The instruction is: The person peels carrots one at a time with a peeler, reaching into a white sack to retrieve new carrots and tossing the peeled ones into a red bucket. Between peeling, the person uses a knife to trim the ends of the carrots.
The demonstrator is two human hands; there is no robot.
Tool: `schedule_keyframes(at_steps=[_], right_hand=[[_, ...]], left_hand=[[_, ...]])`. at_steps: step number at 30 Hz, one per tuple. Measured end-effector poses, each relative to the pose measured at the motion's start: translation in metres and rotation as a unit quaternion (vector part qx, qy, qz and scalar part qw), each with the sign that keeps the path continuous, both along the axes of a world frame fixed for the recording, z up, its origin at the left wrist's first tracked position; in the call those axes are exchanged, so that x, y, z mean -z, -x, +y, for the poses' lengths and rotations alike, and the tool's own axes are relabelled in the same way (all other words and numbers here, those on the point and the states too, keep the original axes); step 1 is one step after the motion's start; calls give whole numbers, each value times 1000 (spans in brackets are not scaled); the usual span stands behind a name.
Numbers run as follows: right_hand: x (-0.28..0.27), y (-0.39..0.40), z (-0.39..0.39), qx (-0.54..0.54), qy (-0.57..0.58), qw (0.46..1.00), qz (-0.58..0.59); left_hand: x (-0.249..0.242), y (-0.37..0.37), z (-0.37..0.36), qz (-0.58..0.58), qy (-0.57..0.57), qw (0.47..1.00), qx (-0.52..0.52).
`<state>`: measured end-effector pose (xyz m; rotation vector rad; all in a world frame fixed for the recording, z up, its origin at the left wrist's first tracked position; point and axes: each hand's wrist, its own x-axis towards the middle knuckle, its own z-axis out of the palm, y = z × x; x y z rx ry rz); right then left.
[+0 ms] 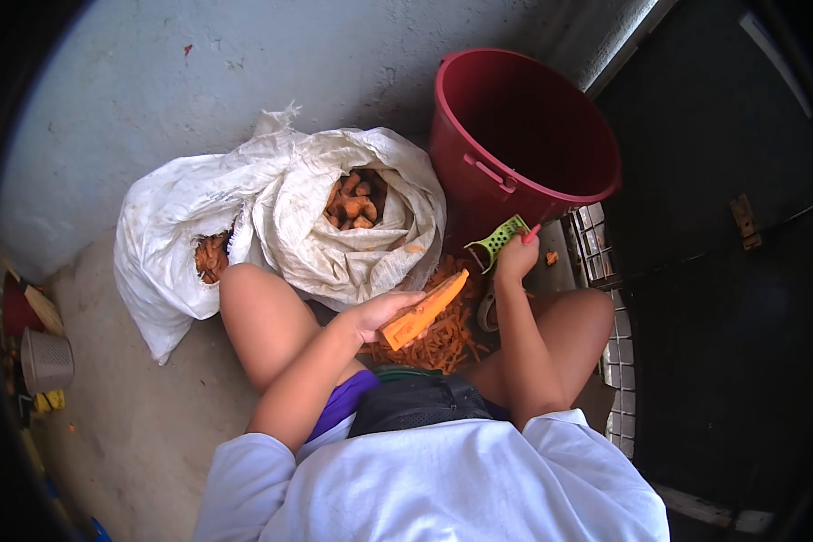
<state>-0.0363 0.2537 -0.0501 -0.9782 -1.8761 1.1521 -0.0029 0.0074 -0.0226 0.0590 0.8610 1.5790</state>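
Note:
An orange peeled root, like a carrot or sweet potato, [425, 310] lies slanted in my left hand [386, 315], whose fingers are closed round its lower part. To the right and higher, my right hand [517, 257] is closed on a peeler [499, 242] with a green perforated body and a red part at its right end. Peeler and root are apart. Below them, between the legs, is a heap of orange peelings [443, 346].
Two white woven sacks [173, 212] [298, 262] with orange-brown pieces stand ahead and left. A large red bucket [461, 167] stands ahead right, near a dark door [723, 361]. A small basket [48, 361] is at far left.

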Motion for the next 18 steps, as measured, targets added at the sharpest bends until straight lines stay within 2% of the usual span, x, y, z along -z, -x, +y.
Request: schedule_keyframes(at_steps=[1, 3, 5, 7, 8, 9, 11, 14, 16, 18], right_hand=[[-3, 1, 3, 1, 72, 997, 9], [-17, -5, -26, -90, 74, 990, 73], [-26, -13, -68, -210, 90, 965, 129], [-26, -30, -102, -288, 78, 950, 98], [-26, -36, -118, -289, 65, 951, 86], [-46, -46, -127, -285, 2, 958, 30], [-48, -46, -122, -270, -18, 962, -24], [-44, -37, -112, -269, -8, 963, -16], [-33, -25, -96, -203, -88, 974, 38], [-11, -4, -45, -120, -65, 988, 75]], left_hand=[[0, 1, 1, -20, 19, 999, -32], [-1, 3, 6, -63, 53, 992, -96], [8, 7, 9, -64, 31, 991, -114], [14, 6, 15, -62, 34, 983, -171], [8, 7, 12, -78, 24, 979, -185], [5, 6, 13, -72, 31, 976, -205], [2, 2, 18, -63, 44, 966, -247], [19, 11, 18, -15, 36, 979, -201], [13, 11, 15, 17, 31, 987, -158], [-8, -3, 10, 10, 42, 993, -111]])
